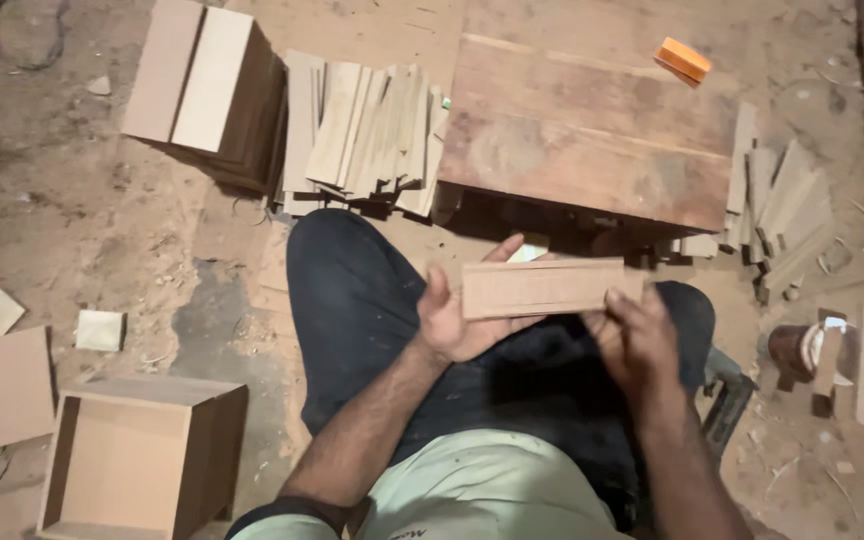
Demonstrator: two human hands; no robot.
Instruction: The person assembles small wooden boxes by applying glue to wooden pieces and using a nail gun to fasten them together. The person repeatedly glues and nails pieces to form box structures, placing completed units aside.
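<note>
I sit on the floor with my knees in dark trousers in front of me. Both hands hold a long flat wooden strip (544, 287) with grooved lines along its face, level above my lap. My left hand (455, 318) grips its left end, thumb on top. At the strip's right end is my right hand (638, 335), its fingers curled over the edge.
A low wooden workbench (592, 130) stands ahead, with an orange block (683, 60) on it. Stacks of wooden strips (367, 135) lie left of it, more pieces (782, 215) right. An open wooden box (137, 460) sits at lower left, stacked boards (207, 85) at upper left.
</note>
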